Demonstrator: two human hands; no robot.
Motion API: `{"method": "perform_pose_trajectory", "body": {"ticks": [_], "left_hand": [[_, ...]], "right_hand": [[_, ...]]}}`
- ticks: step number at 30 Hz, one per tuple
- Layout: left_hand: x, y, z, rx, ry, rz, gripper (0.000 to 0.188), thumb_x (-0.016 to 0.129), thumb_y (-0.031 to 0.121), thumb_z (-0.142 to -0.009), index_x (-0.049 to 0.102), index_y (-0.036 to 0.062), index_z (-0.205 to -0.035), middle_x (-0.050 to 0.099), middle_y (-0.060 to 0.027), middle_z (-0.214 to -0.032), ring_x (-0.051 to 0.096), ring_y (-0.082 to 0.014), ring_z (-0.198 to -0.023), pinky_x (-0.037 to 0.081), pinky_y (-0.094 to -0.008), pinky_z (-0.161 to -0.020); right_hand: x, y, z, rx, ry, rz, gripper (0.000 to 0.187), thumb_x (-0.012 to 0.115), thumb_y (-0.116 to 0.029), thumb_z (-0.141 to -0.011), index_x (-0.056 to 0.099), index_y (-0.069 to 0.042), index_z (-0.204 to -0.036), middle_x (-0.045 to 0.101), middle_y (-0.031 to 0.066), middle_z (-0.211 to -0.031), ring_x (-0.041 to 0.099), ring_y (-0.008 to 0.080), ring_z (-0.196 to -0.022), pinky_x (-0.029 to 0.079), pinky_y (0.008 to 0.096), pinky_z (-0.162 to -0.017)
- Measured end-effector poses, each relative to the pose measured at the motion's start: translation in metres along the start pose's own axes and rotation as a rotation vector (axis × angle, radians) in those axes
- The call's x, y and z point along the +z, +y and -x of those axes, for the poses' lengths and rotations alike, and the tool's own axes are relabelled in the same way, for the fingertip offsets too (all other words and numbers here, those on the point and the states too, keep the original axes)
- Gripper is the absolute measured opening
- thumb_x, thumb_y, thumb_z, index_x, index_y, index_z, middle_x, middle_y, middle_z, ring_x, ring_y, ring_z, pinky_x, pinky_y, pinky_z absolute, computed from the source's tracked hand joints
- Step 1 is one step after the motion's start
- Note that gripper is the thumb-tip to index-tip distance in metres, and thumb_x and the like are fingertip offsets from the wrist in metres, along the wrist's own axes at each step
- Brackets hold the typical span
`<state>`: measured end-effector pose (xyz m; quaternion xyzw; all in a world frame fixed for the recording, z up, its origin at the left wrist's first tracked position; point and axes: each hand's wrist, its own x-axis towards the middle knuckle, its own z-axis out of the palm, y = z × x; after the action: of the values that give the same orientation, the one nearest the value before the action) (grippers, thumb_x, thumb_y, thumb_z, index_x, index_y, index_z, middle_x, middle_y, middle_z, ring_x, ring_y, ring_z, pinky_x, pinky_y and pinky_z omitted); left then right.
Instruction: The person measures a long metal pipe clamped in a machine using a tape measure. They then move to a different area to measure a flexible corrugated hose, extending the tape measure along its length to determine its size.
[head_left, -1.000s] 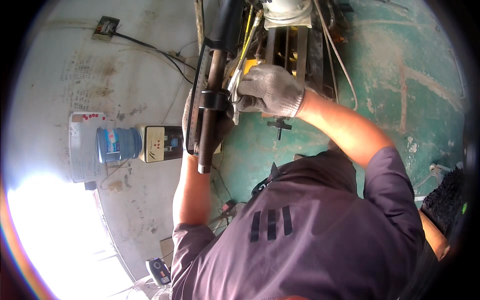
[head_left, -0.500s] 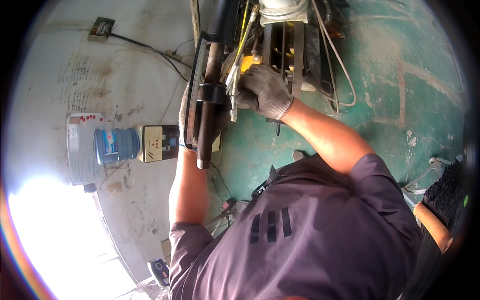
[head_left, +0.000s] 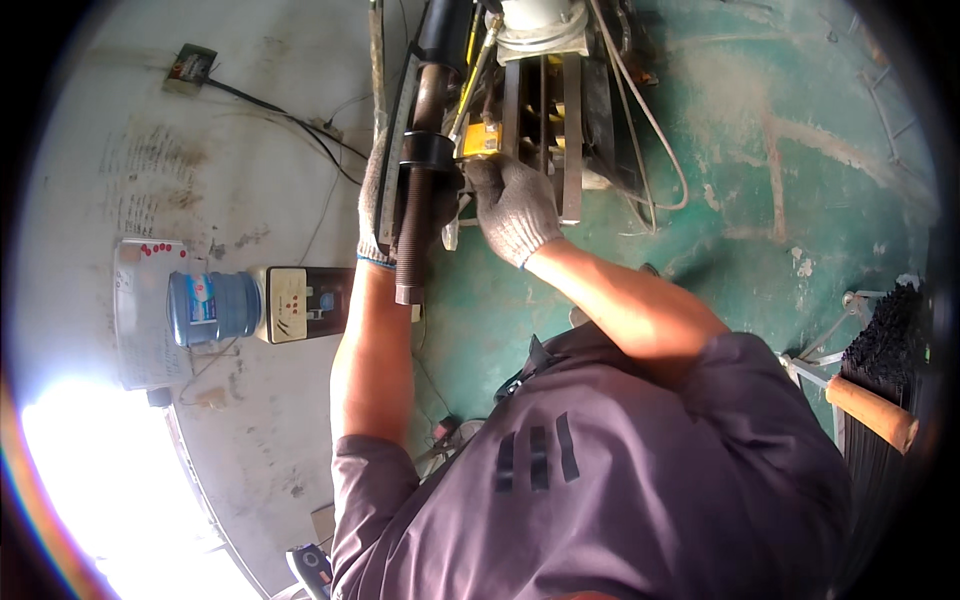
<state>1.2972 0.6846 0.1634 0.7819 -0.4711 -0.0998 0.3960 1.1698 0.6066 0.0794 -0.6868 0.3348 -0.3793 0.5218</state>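
Note:
A threaded rod (head_left: 413,235) with a black collar (head_left: 426,150) runs up from the centre left, and a steel ruler (head_left: 394,190) lies along its left side. My left hand (head_left: 371,205), in a knitted work glove, is behind the ruler and rod, which hide its fingers. Just right of the rod is my right hand (head_left: 518,212), gloved too, its darkened fingers bent down below a yellow block (head_left: 482,140) at the machine's frame. What lies under those fingers is hidden. A pale strip (head_left: 450,236) hangs between the hand and the rod.
Metal rails (head_left: 572,140) and a white round housing (head_left: 543,22) stand ahead, with a looped hose (head_left: 684,180) at their right. A water dispenser (head_left: 300,303) with a blue bottle (head_left: 222,305) is at the left wall. A wooden-handled brush (head_left: 872,412) is at the right.
My right hand has drawn slightly down and turned, with its fingers now beneath the yellow block. The view has shifted a little; my left hand stays behind the rod.

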Motion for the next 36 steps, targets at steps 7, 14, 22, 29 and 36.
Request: {"method": "perform_pose_trajectory", "body": {"ticks": [7, 14, 22, 29, 36], "left_hand": [[0.002, 0.021, -0.006, 0.377, 0.075, -0.523, 0.043, 0.082, 0.016, -0.086, 0.069, 0.0055, -0.125, 0.073, -0.0193, -0.101, 0.072, -0.0393, -0.090, 0.059, -0.0478, -0.077], [0.000, 0.013, 0.001, 0.101, -0.026, -0.222, 0.030, 0.081, 0.015, -0.086, 0.070, 0.0031, -0.112, 0.072, -0.0134, -0.087, 0.071, -0.0326, -0.078, 0.057, -0.0443, -0.071], [0.001, -0.002, 0.004, -0.107, -0.002, -0.042, 0.024, 0.078, 0.011, -0.085, 0.070, 0.0021, -0.106, 0.070, -0.0140, -0.084, 0.070, -0.0337, -0.075, 0.056, -0.0452, -0.068], [0.003, -0.004, 0.004, -0.121, -0.009, -0.058, 0.024, 0.076, 0.013, -0.087, 0.070, 0.0026, -0.108, 0.069, -0.0139, -0.085, 0.068, -0.0332, -0.075, 0.055, -0.0447, -0.067], [0.003, -0.002, 0.006, -0.144, -0.009, -0.050, 0.025, 0.075, 0.015, -0.089, 0.069, 0.0029, -0.110, 0.068, -0.0129, -0.085, 0.067, -0.0314, -0.074, 0.054, -0.0434, -0.065]], "right_hand": [[-0.018, -0.004, 0.000, 0.043, -0.096, -0.106, 0.041, 0.069, -0.043, -0.111, 0.077, -0.003, -0.103, 0.076, 0.0262, -0.091, 0.075, 0.0469, -0.089, 0.058, 0.0532, -0.081], [-0.018, 0.004, -0.011, -0.483, 0.047, -0.175, 0.013, 0.079, -0.011, -0.100, 0.071, -0.004, -0.107, 0.075, 0.0177, -0.092, 0.074, 0.0419, -0.083, 0.058, 0.0493, -0.073], [-0.021, 0.021, -0.031, -0.778, 0.060, -0.062, 0.015, 0.080, -0.010, -0.098, 0.067, -0.007, -0.105, 0.069, 0.0132, -0.081, 0.072, 0.0377, -0.075, 0.057, 0.0501, -0.069], [-0.010, 0.024, -0.014, -0.380, -0.087, -0.318, 0.014, 0.074, -0.015, -0.106, 0.071, -0.003, -0.112, 0.076, 0.0197, -0.089, 0.076, 0.0440, -0.081, 0.060, 0.0507, -0.072], [-0.015, 0.052, -0.070, -0.893, -0.272, -0.310, 0.015, 0.074, -0.013, -0.106, 0.074, -0.007, -0.120, 0.080, 0.0119, -0.093, 0.082, 0.0287, -0.084, 0.066, 0.0404, -0.069]]}}
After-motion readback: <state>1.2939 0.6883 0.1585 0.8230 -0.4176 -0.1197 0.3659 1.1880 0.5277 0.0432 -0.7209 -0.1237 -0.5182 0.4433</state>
